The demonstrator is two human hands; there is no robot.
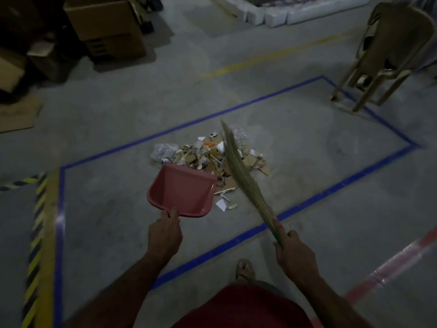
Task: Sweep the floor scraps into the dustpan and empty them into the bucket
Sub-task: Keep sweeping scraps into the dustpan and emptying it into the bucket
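The left hand (164, 233) has its fingers curled around the handle of the pink dustpan (183, 189). The right hand (294, 253) grips the broom (238, 166). The scraps (212, 156) lie just past the dustpan's open mouth, ahead of both hands. The broom's long bristles lie across the pile, pointing away. No bucket shows.

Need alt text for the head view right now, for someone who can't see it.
The left hand holds a pink dustpan at the edge of a scrap pile, while the right hand grips a grass broom laid across the pile, inside a blue-taped rectangle on the concrete floor.
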